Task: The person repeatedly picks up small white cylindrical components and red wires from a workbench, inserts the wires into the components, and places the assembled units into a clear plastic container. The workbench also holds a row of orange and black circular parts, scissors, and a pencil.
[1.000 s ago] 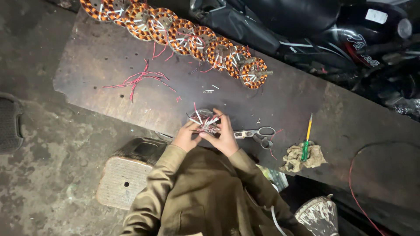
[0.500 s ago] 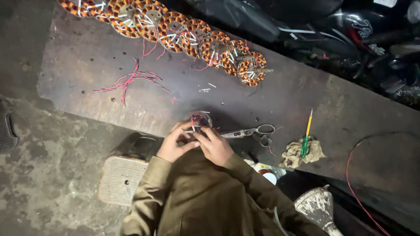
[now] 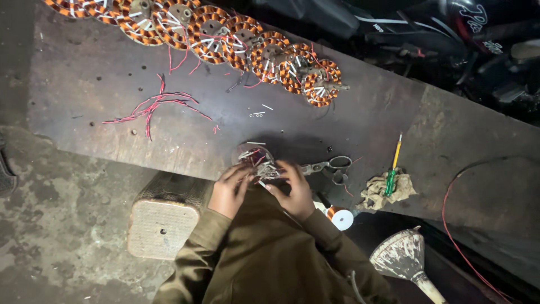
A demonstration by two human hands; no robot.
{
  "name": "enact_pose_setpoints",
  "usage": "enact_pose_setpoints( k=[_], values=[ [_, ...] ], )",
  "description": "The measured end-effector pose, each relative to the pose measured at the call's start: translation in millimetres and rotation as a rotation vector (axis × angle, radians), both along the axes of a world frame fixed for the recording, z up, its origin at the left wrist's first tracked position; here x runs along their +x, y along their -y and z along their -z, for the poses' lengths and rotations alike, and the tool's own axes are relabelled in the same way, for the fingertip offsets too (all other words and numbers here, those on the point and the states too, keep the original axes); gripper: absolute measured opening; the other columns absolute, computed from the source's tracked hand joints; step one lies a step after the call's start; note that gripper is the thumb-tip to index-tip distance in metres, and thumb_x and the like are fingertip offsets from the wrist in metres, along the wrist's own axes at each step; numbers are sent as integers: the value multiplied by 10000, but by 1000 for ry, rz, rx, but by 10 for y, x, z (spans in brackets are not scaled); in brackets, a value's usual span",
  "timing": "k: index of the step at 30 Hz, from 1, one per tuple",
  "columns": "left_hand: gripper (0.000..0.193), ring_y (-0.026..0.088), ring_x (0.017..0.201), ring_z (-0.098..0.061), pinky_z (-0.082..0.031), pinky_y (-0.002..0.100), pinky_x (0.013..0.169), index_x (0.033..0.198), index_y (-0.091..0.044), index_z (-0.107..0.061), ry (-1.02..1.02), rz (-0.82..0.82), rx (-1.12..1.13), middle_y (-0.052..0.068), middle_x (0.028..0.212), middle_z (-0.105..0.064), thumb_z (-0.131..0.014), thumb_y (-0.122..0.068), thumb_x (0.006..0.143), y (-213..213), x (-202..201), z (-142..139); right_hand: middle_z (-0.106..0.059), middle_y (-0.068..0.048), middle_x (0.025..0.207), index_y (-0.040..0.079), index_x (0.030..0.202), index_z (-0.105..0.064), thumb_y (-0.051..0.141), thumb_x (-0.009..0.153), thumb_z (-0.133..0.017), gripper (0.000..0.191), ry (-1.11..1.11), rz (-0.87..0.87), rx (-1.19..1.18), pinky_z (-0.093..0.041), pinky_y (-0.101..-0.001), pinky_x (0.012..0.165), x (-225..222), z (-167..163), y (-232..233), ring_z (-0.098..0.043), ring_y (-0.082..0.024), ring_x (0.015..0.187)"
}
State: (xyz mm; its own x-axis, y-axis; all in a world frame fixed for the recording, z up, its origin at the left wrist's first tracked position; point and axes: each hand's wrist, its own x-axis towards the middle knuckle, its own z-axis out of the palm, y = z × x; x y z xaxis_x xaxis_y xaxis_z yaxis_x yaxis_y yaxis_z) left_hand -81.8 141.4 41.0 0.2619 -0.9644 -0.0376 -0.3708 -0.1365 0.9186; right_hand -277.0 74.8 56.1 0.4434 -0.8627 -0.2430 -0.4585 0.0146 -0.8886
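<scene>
Item in hand: one wound stator coil (image 3: 254, 160), round, with thin white-sleeved leads sticking out, resting at the near edge of the counter (image 3: 101, 129).

Left hand (image 3: 229, 188): curled against the coil's near-left rim, fingers closed on it. Right hand (image 3: 292, 188): fingers pinched narrow on the leads at the coil's right side.

Handling, judged: the core looks stiff and fairly heavy for its bulk; the leads are thin, springy and easily kinked, and the enamelled winding would scratch. Best taken by the outer rim, not by the leads.

Near the right hand: scissors (image 3: 332, 166) just beyond it; a green-and-yellow screwdriver (image 3: 392, 169) on a crumpled rag (image 3: 388, 191) farther right; a small tape spool (image 3: 341, 218) close below; a funnel (image 3: 402, 256) well below right.

Beyond both hands: loose red wires (image 3: 154, 107) to the far left; a row of orange-wound stators (image 3: 236, 42) along the far edge.

Change from half a second ago: the hands and coil keep the same place by the scissors; the grip looks much the same.
</scene>
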Motion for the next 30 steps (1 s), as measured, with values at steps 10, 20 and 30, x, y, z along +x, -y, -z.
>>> enact_pose_setpoints(
  k=[10,20,30],
  values=[
    [300,395,1088,-680,-562,440,933,1257,-18,-665,239,-37,51,217,1219,-683,-643,-59,960,-104,-35,245,-616,-208,1364,22,1411,-552,65,942,-715,499,181,-248,-24,-559,-369,986,37,13,58,-656,-320,1206],
    [493,385,996,-674,-578,424,819,1263,72,-595,612,213,309,237,1160,-677,-593,4,774,72,-225,550,-708,-174,1065,59,1333,-457,125,838,-816,614,114,23,518,-579,-367,826,-213,467,-110,-716,-219,928],
    [106,385,740,-720,-599,485,693,810,-45,-729,598,312,460,212,790,-713,-649,-113,822,155,-317,890,-666,-200,1039,28,1026,-605,-79,835,-679,230,-81,23,-243,-554,-447,775,345,291,-48,-661,-399,915]
  ],
)
